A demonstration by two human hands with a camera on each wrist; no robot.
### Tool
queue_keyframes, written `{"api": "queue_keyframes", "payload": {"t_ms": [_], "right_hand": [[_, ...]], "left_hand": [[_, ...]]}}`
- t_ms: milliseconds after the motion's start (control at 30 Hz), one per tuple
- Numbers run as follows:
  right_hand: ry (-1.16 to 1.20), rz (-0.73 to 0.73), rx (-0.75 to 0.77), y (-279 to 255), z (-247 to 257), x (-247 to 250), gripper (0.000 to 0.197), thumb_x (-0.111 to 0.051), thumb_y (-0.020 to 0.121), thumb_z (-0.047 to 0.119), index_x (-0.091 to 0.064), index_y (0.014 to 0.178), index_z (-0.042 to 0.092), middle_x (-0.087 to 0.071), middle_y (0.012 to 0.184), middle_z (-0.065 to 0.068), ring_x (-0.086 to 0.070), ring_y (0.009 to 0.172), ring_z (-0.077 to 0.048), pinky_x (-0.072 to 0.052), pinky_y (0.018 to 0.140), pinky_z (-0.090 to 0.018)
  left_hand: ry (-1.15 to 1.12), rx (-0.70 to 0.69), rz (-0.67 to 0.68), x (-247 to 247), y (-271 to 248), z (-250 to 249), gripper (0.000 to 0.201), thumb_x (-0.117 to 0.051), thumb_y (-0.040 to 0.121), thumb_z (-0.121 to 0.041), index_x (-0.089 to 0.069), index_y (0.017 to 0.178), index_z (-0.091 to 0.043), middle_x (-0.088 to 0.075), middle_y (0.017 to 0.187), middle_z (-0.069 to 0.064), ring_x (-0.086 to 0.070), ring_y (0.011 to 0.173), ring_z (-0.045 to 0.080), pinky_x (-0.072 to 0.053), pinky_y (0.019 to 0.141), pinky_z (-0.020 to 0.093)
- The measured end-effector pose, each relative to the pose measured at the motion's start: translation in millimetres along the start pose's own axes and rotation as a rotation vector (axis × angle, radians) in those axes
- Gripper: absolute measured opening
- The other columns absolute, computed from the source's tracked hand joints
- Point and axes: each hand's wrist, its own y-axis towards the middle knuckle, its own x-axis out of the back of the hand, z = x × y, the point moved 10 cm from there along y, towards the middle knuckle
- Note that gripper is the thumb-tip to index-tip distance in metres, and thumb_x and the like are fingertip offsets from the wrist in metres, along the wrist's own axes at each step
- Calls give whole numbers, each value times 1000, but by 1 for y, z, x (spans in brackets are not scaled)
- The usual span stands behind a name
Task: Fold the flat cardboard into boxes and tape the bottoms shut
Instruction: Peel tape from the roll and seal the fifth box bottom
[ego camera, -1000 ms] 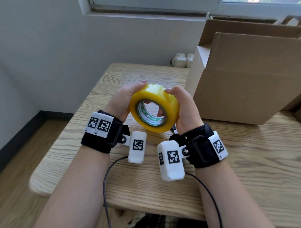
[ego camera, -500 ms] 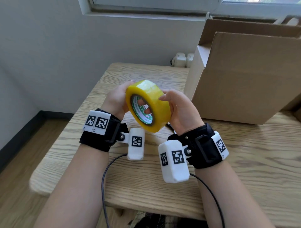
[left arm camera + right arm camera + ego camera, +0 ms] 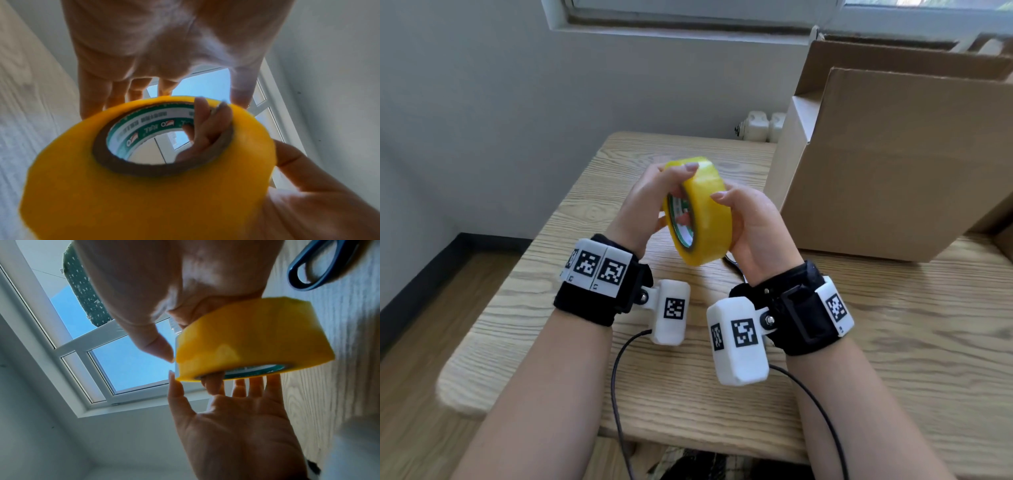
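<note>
**Head view: tape roll got turned edge-on, hunting for the loose end**

Head view showed the yellow tape roll (image 3: 698, 212) turned since a second ago, from hole-facing-me to edge-on, held above the middle of the counter (image 3: 893, 342). Left hand (image 3: 643, 202) curled its grip over the top rim; right hand (image 3: 753, 226) cupped it, fingers hooked through the core. Looked like feeling for the tape's end, so no taping yet. The cardboard box (image 3: 893, 164) stood at the counter's far right edge.

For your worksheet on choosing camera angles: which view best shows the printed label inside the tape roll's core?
The left wrist view: it looks straight into the tape roll, showing the green and white label. The head view shows only a sliver; the right wrist view shows just a thin green edge.
</note>
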Motion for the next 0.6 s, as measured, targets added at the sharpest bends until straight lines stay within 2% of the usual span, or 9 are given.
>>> {"api": "queue_keyframes", "payload": {"t_ms": [67, 100, 200, 267, 333, 400, 500, 567, 600], "right_hand": [[-35, 84, 25, -1, 1, -10, 44, -49, 81, 10, -63, 120, -5, -66, 111, -21, -60, 96, -34, -45, 90, -49], [-47, 105, 34, -2, 2, -12, 44, -50, 81, 9, -64, 120, -3, -68, 110, -18, -61, 95, -32, -45, 89, -46], [-75, 127, 74, -3, 7, -11, 35, -54, 79, 8, -69, 111, 8, -71, 99, -9, -65, 89, -25, -51, 84, -39], [-88, 127, 95, -5, 11, -9, 31, -57, 78, 8, -70, 107, 10, -73, 95, -6, -68, 85, -22, -54, 80, -34], [-88, 123, 110, -5, 14, -9, 33, -60, 77, 8, -69, 109, 8, -73, 95, -8, -69, 83, -24, -56, 79, -35], [-78, 106, 123, -6, 15, -9, 41, -62, 77, 10, -65, 117, 8, -73, 94, -10, -70, 84, -27, -56, 83, -43], [-72, 30, 127, -4, 14, -4, 56, -64, 81, 16, -51, 136, 14, -74, 87, 1, -69, 87, -23, -54, 88, -47], [-65, 3, 114, -2, 12, 1, 55, -62, 91, 17, -44, 143, 16, -75, 82, 7, -70, 84, -19, -55, 85, -42], [-57, -2, 108, -2, 11, 3, 55, -61, 92, 18, -42, 144, 16, -75, 83, 8, -70, 85, -18, -56, 83, -40]], "left_hand": [[-93, 58, -54, 6, 0, 5, 23, -62, 69, -47, -70, 86, -36, -58, 84, -5, -61, 77, 13, -54, 74, 31], [-120, 83, -71, 9, -1, 7, 24, -62, 69, -49, -71, 87, -37, -58, 85, -4, -62, 78, 17, -56, 77, 37], [-151, 183, -57, 13, 0, 16, 62, -64, 66, -58, -66, 119, -24, -62, 105, 10, -68, 97, 36, -56, 88, 50], [-175, 264, -24, 11, -2, 25, 81, -62, 67, -64, -61, 129, -12, -62, 117, 19, -67, 104, 42, -55, 87, 57], [-217, 323, 17, 7, -5, 31, 87, -56, 75, -70, -60, 127, 0, -61, 119, 23, -67, 100, 40, -57, 83, 55], [-197, 348, 36, 5, -6, 33, 85, -47, 82, -74, -63, 119, 1, -63, 115, 21, -66, 97, 37, -58, 79, 50], [-88, 275, 6, 5, -7, 22, 56, -44, 87, -71, -71, 95, -23, -70, 91, 0, -66, 95, 26, -53, 85, 44], [-17, 171, 16, 1, -7, 12, 41, -57, 80, -66, -67, 102, -32, -69, 85, -10, -67, 98, 16, -53, 88, 43], [3, 140, 29, -2, -7, 9, 49, -62, 75, -62, -63, 112, -29, -68, 82, -12, -68, 93, 13, -56, 82, 40]]}}
